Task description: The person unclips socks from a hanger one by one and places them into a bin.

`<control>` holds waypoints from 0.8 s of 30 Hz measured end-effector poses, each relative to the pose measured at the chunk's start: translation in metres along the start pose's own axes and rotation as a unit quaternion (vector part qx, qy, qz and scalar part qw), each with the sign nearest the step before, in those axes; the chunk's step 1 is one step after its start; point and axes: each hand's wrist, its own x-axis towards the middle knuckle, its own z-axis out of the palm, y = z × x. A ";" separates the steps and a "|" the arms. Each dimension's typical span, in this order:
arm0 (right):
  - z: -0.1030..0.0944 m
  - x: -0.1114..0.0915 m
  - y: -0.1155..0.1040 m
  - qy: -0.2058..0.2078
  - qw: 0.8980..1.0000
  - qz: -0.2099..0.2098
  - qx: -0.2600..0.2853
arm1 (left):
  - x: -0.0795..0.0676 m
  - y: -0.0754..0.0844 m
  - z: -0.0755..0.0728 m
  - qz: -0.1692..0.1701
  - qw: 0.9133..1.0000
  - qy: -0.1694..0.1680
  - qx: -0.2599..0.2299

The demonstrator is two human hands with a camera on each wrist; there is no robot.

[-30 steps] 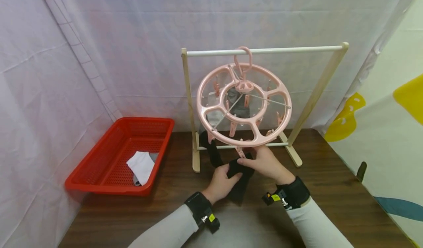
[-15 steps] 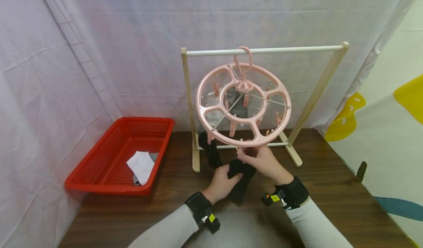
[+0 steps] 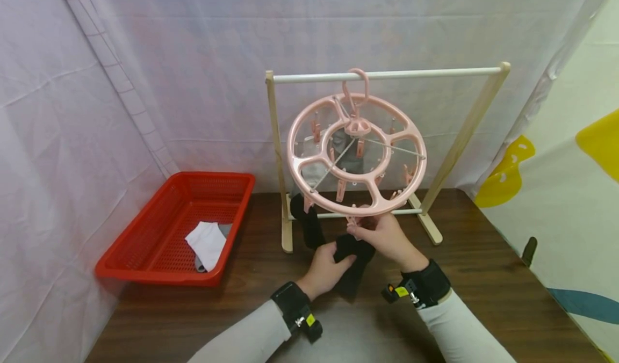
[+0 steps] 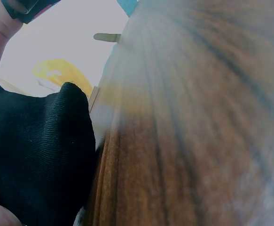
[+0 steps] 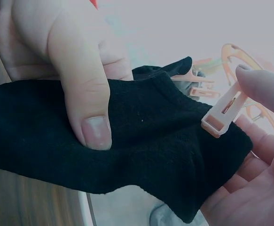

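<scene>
Head view, nearest: two pale sleeves (image 3: 242, 333) reach in over the dark wood tabletop (image 3: 488, 277), a black strap (image 3: 292, 304) round each wrist.
Left hand (image 3: 325, 269): closed round the black sock (image 5: 146, 122), thumb laid across the front of the cloth, fingers behind it.
Black sock: held between the two hands, below the front rim of the pink ring hanger (image 3: 358, 126), its edge up by the right hand (image 3: 387, 237) and the rest hanging down.
Right hand: pinching the pink clip (image 5: 219, 115) under its thumb, other fingers behind the sock's edge.
Pink clip: lies over that edge; from where I'm standing I can't swear whether it bites the cloth.
Second black piece (image 3: 311, 229): hanging at the ring's left side, just beyond the left hand.
Red basket (image 3: 155, 276): off to the left, well apart from the hands, a white cloth (image 3: 207, 245) and something grey (image 3: 225, 229) inside.
Ring hanger: hooked over the stand's white rail (image 3: 425, 73), grey cloth (image 3: 352, 164) showing through it.
Farthest back: white curtain (image 3: 217, 110).
</scene>
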 end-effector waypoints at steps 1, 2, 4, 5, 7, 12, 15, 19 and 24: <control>0.000 0.000 0.000 0.000 1.000 0.000 0.000 | 0.000 0.000 0.000 0.000 1.000 0.000 -0.002; 0.000 0.000 0.000 0.000 1.000 0.000 0.000 | 0.000 0.000 0.000 0.000 1.000 -0.001 -0.004; 0.001 0.000 0.000 0.000 1.000 0.001 0.002 | 0.000 0.000 0.000 -0.001 1.000 -0.002 -0.009; 0.000 0.001 0.004 0.001 1.000 0.000 0.003 | 0.000 0.001 0.000 -0.002 1.000 -0.003 -0.011; 0.000 0.001 0.013 0.003 1.000 0.001 0.007 | 0.000 0.002 -0.001 -0.005 1.000 -0.004 -0.014; -0.002 0.002 0.031 0.005 1.000 -0.002 0.019 | 0.000 0.005 -0.002 -0.007 1.000 -0.001 -0.011; -0.003 0.002 0.030 0.003 1.000 -0.010 0.029 | 0.001 0.006 -0.002 -0.001 1.000 0.001 -0.010; -0.003 0.002 0.030 -0.005 0.998 -0.025 0.052 | 0.001 0.007 -0.004 0.004 1.000 0.004 -0.012; -0.002 0.003 0.032 -0.012 0.997 -0.038 0.069 | 0.001 0.009 -0.005 0.006 1.000 -0.002 -0.023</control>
